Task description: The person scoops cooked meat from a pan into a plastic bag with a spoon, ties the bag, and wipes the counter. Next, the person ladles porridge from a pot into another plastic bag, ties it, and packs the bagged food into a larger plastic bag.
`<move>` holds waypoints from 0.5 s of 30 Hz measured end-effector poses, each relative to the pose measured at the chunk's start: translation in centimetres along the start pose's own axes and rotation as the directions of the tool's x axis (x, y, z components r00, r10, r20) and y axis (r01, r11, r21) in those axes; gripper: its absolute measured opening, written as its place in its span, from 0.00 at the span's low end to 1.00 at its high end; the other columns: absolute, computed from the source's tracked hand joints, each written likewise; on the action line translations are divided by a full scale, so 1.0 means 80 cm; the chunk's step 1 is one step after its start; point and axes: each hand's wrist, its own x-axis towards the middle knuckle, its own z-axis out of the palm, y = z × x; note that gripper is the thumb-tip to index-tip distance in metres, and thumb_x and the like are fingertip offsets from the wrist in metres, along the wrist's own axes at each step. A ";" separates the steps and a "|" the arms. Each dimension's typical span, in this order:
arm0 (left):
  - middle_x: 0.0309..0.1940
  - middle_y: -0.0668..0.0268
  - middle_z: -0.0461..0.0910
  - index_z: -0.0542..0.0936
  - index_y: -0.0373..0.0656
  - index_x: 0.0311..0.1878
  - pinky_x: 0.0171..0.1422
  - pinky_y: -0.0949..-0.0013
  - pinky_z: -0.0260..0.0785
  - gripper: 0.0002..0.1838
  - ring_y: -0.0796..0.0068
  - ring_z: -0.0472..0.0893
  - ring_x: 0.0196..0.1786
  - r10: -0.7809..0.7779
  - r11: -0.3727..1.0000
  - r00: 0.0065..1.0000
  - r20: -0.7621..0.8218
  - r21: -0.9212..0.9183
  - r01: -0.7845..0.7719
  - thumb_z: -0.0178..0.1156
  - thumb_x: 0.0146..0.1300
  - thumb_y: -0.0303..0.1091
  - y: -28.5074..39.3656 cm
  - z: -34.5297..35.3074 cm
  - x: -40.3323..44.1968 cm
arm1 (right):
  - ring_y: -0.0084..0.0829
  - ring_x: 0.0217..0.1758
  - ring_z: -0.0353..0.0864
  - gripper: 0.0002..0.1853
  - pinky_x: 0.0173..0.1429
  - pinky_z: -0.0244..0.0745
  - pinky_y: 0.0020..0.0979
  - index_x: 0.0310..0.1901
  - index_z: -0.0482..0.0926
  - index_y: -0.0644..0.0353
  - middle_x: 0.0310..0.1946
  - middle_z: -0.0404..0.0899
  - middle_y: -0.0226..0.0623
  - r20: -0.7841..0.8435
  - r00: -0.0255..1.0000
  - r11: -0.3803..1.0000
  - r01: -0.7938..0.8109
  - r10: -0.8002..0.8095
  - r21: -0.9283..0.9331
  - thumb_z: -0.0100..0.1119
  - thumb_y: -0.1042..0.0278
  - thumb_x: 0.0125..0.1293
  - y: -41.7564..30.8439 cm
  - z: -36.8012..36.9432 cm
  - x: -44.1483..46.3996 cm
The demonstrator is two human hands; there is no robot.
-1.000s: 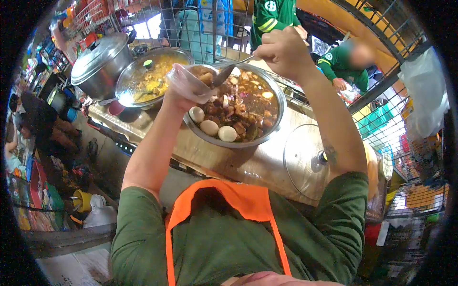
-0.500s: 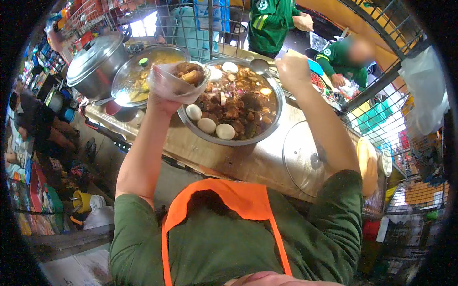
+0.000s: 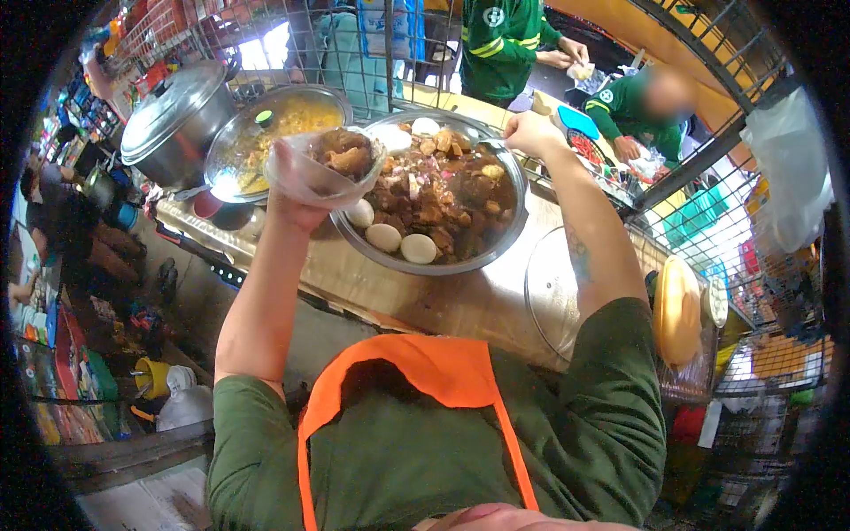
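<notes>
My left hand (image 3: 299, 205) is wrapped around a small plastic-covered bowl (image 3: 312, 183) from below, holding it over the left rim of a large metal basin (image 3: 482, 263). Brown pieces of meat (image 3: 343, 152) fill the bowl. In the basin lies a dark meat stew (image 3: 429, 199) with chopped onion and several peeled boiled eggs (image 3: 383, 237) along the edge. Closed on the handle of a metal serving spoon (image 3: 492, 142), my right hand (image 3: 534, 134) is at the basin's upper right rim. The spoon's head dips toward the stew and is hard to make out.
A covered pan of yellowish food (image 3: 305, 113) and a lidded metal pot (image 3: 173, 115) stand left. A glass lid (image 3: 549, 296) lies on the wooden table right, near a yellow oval object (image 3: 678, 310). Beyond the wire mesh are two people in green jackets (image 3: 500, 44).
My right hand has lowered and shifted slightly left, bringing the spoon from above the rim down toward the stew. The bowl in my left hand has moved slightly left and down.
</notes>
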 end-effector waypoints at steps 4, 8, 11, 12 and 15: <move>0.54 0.52 0.71 0.65 0.31 0.58 0.61 0.54 0.66 0.59 0.56 0.73 0.56 0.004 1.000 1.000 0.006 0.004 -0.004 0.51 0.37 0.80 0.000 -0.003 0.002 | 0.35 0.44 0.80 0.10 0.52 0.72 0.35 0.35 0.82 0.46 0.38 0.82 0.36 -0.081 0.996 0.991 0.037 -0.048 -0.125 0.57 0.65 0.48 -0.009 -0.027 -0.020; 0.55 0.51 0.70 0.64 0.30 0.59 0.62 0.53 0.65 0.60 0.55 0.72 0.57 -0.021 0.999 1.000 0.003 -0.025 0.021 0.50 0.38 0.81 0.001 -0.001 0.002 | 0.35 0.42 0.80 0.09 0.46 0.73 0.37 0.32 0.82 0.47 0.32 0.82 0.33 -0.305 0.929 0.957 0.130 -0.210 -0.260 0.57 0.65 0.46 -0.013 -0.025 -0.017; 0.56 0.49 0.68 0.62 0.31 0.60 0.63 0.47 0.62 0.57 0.51 0.70 0.58 -0.026 0.991 0.998 0.058 -0.128 0.033 0.49 0.42 0.78 -0.003 -0.010 0.006 | 0.39 0.42 0.80 0.11 0.47 0.73 0.38 0.34 0.81 0.49 0.34 0.81 0.38 -0.156 0.974 0.948 0.109 -0.161 -0.299 0.54 0.66 0.48 -0.033 -0.009 -0.016; 0.57 0.47 0.67 0.61 0.32 0.61 0.63 0.42 0.60 0.54 0.47 0.68 0.59 -0.025 0.975 0.995 0.094 -0.215 0.045 0.49 0.47 0.76 -0.003 -0.009 0.006 | 0.39 0.42 0.80 0.11 0.47 0.73 0.38 0.34 0.81 0.49 0.34 0.81 0.38 -0.157 0.974 0.948 0.109 -0.162 -0.300 0.54 0.66 0.48 -0.036 -0.005 -0.018; 0.57 0.47 0.66 0.61 0.32 0.61 0.64 0.43 0.60 0.54 0.47 0.68 0.59 -0.044 0.971 0.997 0.067 -0.230 0.059 0.49 0.47 0.76 -0.005 -0.006 0.004 | 0.38 0.40 0.81 0.11 0.45 0.74 0.35 0.35 0.82 0.49 0.33 0.81 0.40 -0.139 0.975 0.977 0.154 -0.175 -0.150 0.55 0.67 0.48 -0.040 0.012 -0.015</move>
